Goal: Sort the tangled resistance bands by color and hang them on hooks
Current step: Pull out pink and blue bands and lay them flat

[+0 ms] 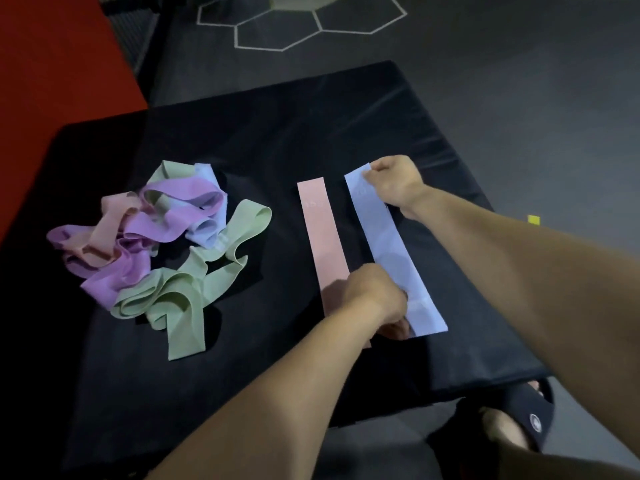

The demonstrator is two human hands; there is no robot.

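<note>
From the head view I see a black padded tabletop (311,133) carrying all the bands. On its right half, a pale blue resistance band (393,247) lies flat and stretched lengthwise, running from the far end near the right hand to the near end by the left hand. The right hand (394,183) pinches the band's far end, its grip narrow, fingers curled onto the corner. The left hand (375,296) sits at the band's near end with fingers curled down at its left edge; I judge this grip to be holding the band, though the fingertips are hidden beneath the hand.

Just beside the blue band, on its left and roughly parallel, a pink resistance band (320,237) lies flat. The two are apart, with a strip of black surface between them. The pink band's near end passes under the left hand's wrist.

On the left half, well apart from the flat pair, rests a tangled pile of bands (156,251): purple, pink, pale green and pale blue loops interlaced. A green loop (185,327) trails from the near side of the pile.

Beyond the tabletop I note a dark floor with white hexagon markings (311,22), a red mat (52,64) at the far left, and a foot in a black sandal (519,420) at the near right.
</note>
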